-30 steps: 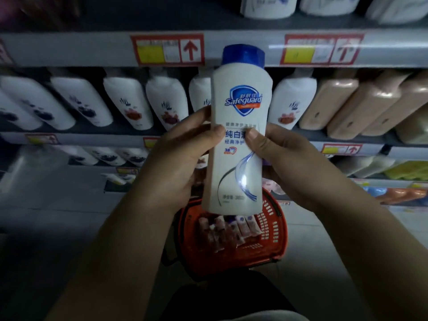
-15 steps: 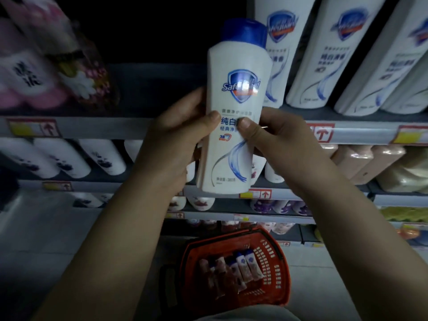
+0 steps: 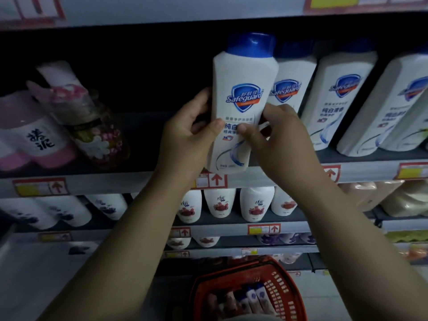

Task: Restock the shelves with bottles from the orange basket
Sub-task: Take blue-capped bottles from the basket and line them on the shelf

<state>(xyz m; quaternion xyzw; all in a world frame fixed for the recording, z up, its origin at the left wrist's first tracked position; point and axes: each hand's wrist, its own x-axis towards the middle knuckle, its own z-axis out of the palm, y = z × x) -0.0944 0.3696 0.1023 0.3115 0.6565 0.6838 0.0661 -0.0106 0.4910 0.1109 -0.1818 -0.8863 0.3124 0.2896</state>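
Note:
A white Safeguard bottle (image 3: 243, 89) with a blue cap stands upright at the front edge of the shelf (image 3: 115, 181), its base about level with the shelf lip. My left hand (image 3: 185, 135) grips its left side with the thumb across the label. My right hand (image 3: 278, 133) holds its right side, thumb on the front. Matching Safeguard bottles (image 3: 340, 98) stand in a row just to its right. The orange basket (image 3: 284, 293) sits on the floor below, with several small bottles lying in it.
Pink and floral bottles (image 3: 76, 117) lean on the same shelf at the left, with a dark gap between them and the held bottle. White bottles with red prints (image 3: 220, 202) fill the shelf beneath. Beige refill pouches (image 3: 403, 198) lie at the lower right.
Both hands have lifted the Safeguard bottle from chest height above the basket up to the shelf that holds the matching bottles. The view has tilted upward with it.

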